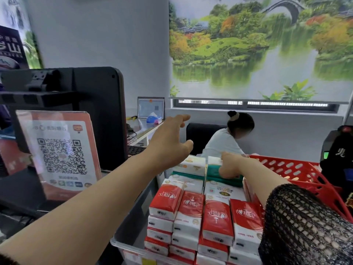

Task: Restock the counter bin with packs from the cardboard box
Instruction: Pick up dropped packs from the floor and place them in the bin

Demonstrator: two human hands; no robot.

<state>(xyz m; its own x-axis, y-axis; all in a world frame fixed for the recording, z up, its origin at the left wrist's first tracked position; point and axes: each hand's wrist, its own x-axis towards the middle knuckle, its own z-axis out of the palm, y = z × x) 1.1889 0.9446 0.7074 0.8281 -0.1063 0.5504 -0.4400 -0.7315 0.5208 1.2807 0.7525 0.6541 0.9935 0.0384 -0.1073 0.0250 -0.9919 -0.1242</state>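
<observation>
A worker reaches over a clear counter bin [131,224] packed with tissue packs on a shop table. The left hand [170,142] hovers at about 11 o'clock from the bin's middle, fingers spread wide and holding nothing, above the far-left corner of the stack. The right hand [230,165], at 12 o'clock, presses down on a green-and-white pack [225,177] in the back row; whether the fingers are closed around it or only pushing it into place cannot be told, as they curl out of sight behind the pack.

Red-and-white packs [215,217] fill the near rows, standing upright and stacked several deep, while white-and-green packs [193,166] occupy the far rows. A bare strip of the bin's floor shows along its left side, at 9 o'clock.

By the look of it the restocking is well advanced: the bin appears close to full, with the back row being topped off and little room left beyond that left strip. The cardboard box does not show, so how many packs remain cannot be judged.

A red plastic basket [298,169] sits just beside the bin at 2 o'clock, and a QR-code payment sign [61,153] stands at 9 o'clock. A second person in a white top [221,144] sits behind the table.
</observation>
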